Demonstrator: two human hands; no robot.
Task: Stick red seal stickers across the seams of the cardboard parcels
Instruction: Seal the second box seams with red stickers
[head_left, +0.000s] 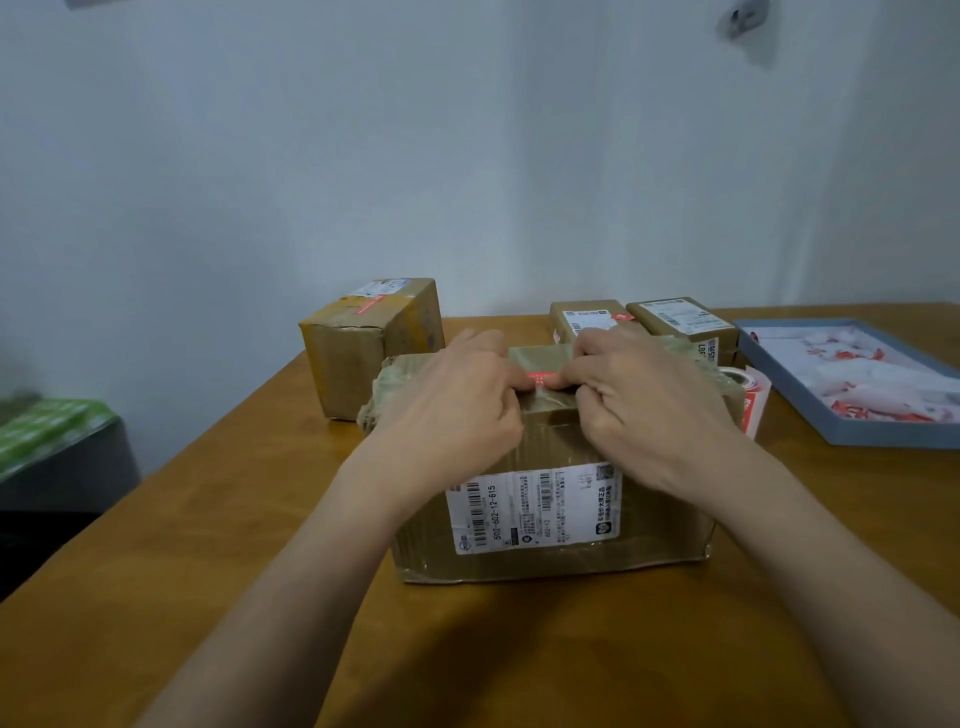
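Big brown taped-up parcel sits mid-table, white shipping label facing the near edge, with a red seal sticker on its top seam. Three smaller parcels stand along the far edge, each already red-stickered.

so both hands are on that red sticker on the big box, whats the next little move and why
Probably slide the fingertips outward along the red seal sticker to press its ends flat. The left hand and right hand meet over it on top of the front parcel, with only its middle showing between them, so I can't tell whether its ends are stuck down.
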